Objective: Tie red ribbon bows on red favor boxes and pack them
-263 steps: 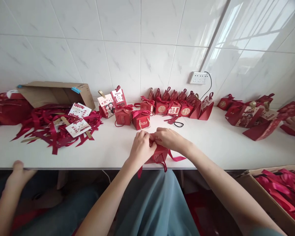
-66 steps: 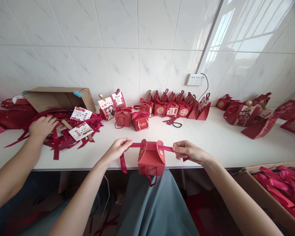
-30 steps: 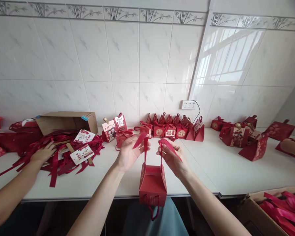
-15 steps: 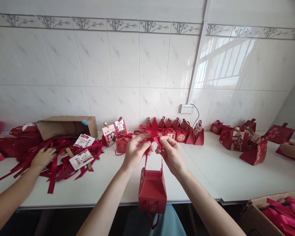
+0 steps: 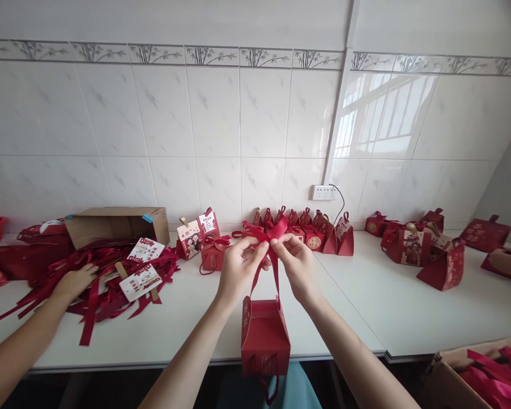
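Observation:
A red satin ribbon (image 5: pixel 277 228) is pinched between the thumbs and fingers of my left hand (image 5: pixel 241 266) and my right hand (image 5: pixel 297 262). The two hands meet at its middle, where it is crossed into a bow-like shape with pointed ends sticking up. Ribbon strands run down from my fingers to a small red gift box (image 5: pixel 266 335) at the table's front edge. The box has raised side flaps and a dark red cord handle (image 5: pixel 274 382) hanging in front. My fingers partly hide the middle of the ribbon.
Left, another person's hand (image 5: pixel 77 282) rests on piled ribbons and cards (image 5: pixel 139 282) before a cardboard box (image 5: pixel 119 218). Finished-looking red boxes (image 5: pixel 344 238) line the back. A hand (image 5: pixel 510 263) touches a red box far right. A ribbon-filled carton (image 5: pixel 447 369) stands front right.
My hands have drawn closer together on the ribbon, and its upper ends have changed shape, now spreading to both sides. The whole view has shifted slightly downward.

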